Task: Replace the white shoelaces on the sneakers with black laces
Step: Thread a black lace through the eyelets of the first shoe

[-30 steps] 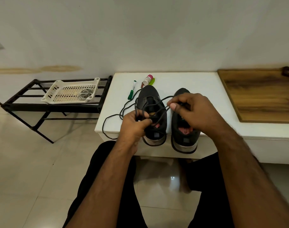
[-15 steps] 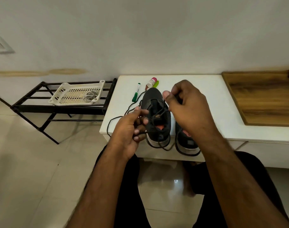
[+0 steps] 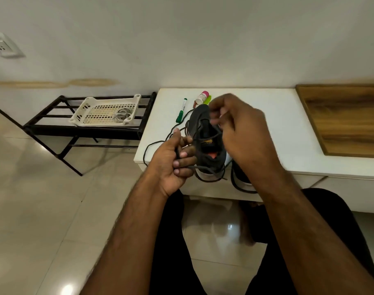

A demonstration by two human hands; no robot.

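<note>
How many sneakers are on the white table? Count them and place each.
2. One dark sneaker stands between the hands near the table's front edge; the second sneaker is to its right, mostly hidden behind the right hand.

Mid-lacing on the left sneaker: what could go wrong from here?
1. Slack of the black lace loops over the white table's edge; it may snag when pulled.
2. The green marker lies by the lace's run near the sneaker, so a tug could sweep it off.
3. The right hand hides the upper eyelets, and the left hand grips only one strand, so a skipped eyelet could go unnoticed.
</note>
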